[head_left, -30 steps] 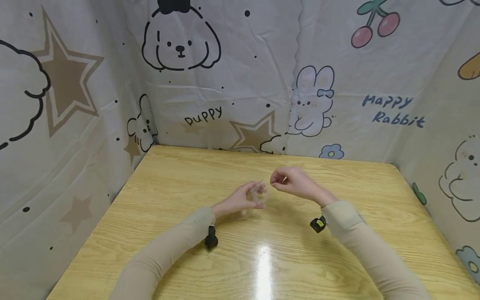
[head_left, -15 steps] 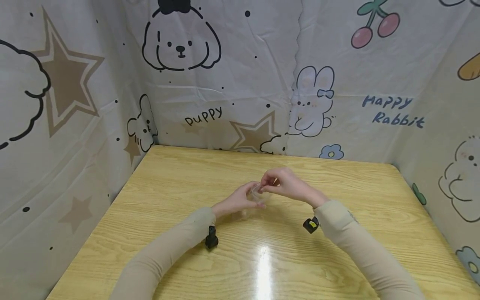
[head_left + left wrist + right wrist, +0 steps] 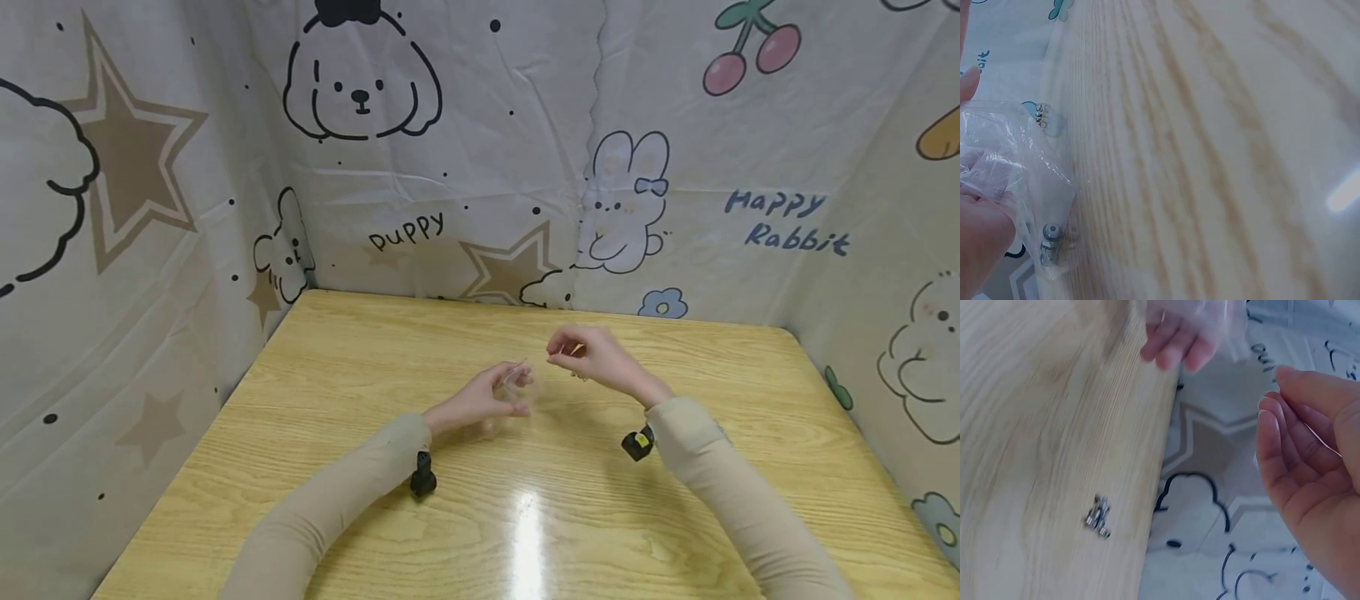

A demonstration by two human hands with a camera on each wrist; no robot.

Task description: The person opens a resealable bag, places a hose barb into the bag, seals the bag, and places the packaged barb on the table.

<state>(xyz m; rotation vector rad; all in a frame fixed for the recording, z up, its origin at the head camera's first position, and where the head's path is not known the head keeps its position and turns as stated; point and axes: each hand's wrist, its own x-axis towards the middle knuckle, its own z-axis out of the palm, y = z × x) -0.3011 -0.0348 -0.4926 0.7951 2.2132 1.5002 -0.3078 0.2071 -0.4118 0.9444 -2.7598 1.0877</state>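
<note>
My left hand (image 3: pixel 480 398) holds a clear plastic bag (image 3: pixel 1007 150), its mouth turned toward the right hand. Small shiny metal fasteners (image 3: pixel 1050 242) lie in the bag's lower corner; their exact kind is too small to tell. To the right, my right hand (image 3: pixel 596 360) hovers above the table, apart from the bag. Its thumb and fingers are loosely bent, and nothing shows between the fingertips (image 3: pixel 1269 419). A small heap of similar metal pieces (image 3: pixel 1097 517) lies on the table, just under the right hand in the head view.
The wooden table (image 3: pixel 375 517) has a bright light reflection near its front. Patterned cloth (image 3: pixel 465 100) hangs along its back and both sides. A small black camera sits at each wrist, the right one (image 3: pixel 637 444) close over the tabletop.
My right hand went left to the bag's mouth half a second ago and has since drawn back to the right, over the metal heap. The left hand and bag stay in place.
</note>
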